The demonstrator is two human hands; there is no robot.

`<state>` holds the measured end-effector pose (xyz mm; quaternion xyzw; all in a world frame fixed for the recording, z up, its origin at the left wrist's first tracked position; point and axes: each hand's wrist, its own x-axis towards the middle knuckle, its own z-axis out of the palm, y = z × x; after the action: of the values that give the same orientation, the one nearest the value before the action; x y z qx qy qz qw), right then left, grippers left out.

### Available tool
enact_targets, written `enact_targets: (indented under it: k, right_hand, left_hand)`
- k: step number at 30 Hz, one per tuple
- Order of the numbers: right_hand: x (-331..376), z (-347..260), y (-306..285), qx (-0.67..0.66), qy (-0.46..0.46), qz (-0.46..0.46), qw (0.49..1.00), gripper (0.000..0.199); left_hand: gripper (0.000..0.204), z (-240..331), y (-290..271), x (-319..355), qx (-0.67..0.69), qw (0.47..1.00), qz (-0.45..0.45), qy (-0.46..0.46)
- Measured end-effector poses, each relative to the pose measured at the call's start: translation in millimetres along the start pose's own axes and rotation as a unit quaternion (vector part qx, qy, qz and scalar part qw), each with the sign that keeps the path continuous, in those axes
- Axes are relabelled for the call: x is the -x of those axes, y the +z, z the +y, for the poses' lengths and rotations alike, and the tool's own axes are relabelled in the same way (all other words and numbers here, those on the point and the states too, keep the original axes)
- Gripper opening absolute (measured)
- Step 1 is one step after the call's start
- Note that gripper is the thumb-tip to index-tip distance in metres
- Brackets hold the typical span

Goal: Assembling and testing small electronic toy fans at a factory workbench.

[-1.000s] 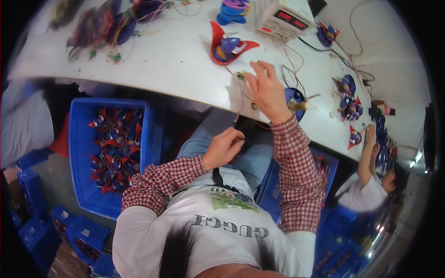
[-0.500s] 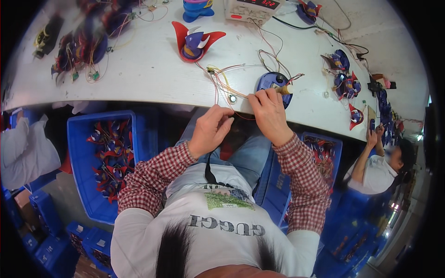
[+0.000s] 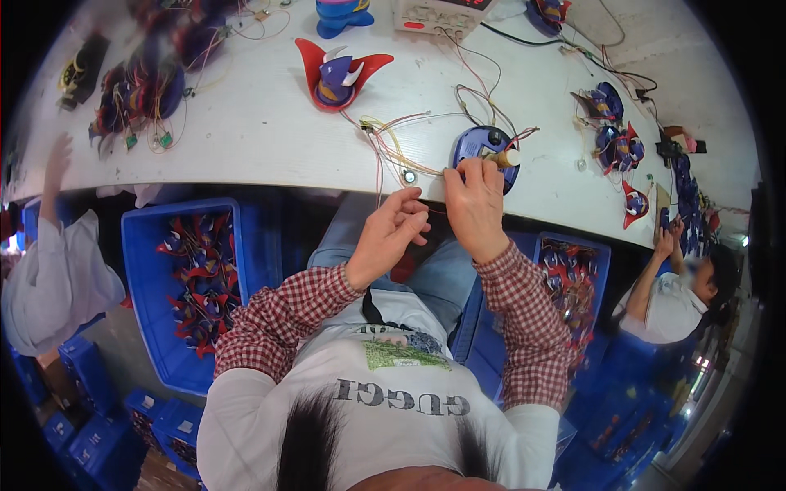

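My right hand [image 3: 475,200] rests at the white table's front edge [image 3: 270,168], its fingertips pinching thin wires beside a round blue toy part [image 3: 485,146] with a small cream cylinder on it. My left hand [image 3: 391,231] hovers just below the table edge, fingers curled around a thin red wire that runs up to a bundle of coloured wires [image 3: 391,135] and a small round disc [image 3: 408,176]. A red and blue winged toy [image 3: 337,75] stands further back on the table.
A blue crate [image 3: 147,278] of red and blue toy parts sits at my left, another blue crate [image 3: 573,282] at my right. More toys and wires lie at the table's left and right ends. A power supply box [image 3: 442,12] stands at the back. Other workers sit on both sides.
My left hand rose from my lap to the table edge and took hold of the wire. My right hand drew back from the tabletop to the front edge beside the blue part.
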<state>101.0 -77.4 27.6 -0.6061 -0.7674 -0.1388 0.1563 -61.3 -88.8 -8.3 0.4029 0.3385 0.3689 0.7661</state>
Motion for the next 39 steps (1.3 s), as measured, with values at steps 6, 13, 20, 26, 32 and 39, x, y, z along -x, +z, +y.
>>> enact_targets:
  k: [6, 13, 20, 26, 32, 39]
  right_hand:
    - [3, -11, 0, -0.075, -0.020, 0.057, 0.995, 0.018]
    - [14, -32, -9, -0.295, 0.003, 0.064, 0.953, 0.022]
    - [18, -23, -11, -0.390, 0.088, 0.012, 0.917, 0.022]
    - [23, -25, 2, -0.361, 0.027, 0.024, 0.932, 0.023]
    - [29, -30, 0, -0.400, 0.074, 0.002, 0.914, 0.021]
    - [22, -36, 1, -0.399, 0.107, 0.032, 0.910, 0.015]
  left_hand:
    - [0.033, -1, 9, -9, 0.107, 0.994, 0.017, -0.007]
    - [0.017, 2, 1, -23, 0.214, 0.976, 0.021, -0.021]
    - [0.012, 9, -11, -17, 0.113, 0.991, 0.054, -0.038]
    - [0.011, 9, -7, -16, 0.084, 0.994, 0.072, -0.017]
    - [0.010, 8, -4, -13, 0.022, 0.995, 0.092, 0.014]
    - [0.010, 8, -9, -9, -0.035, 0.998, 0.055, 0.019]
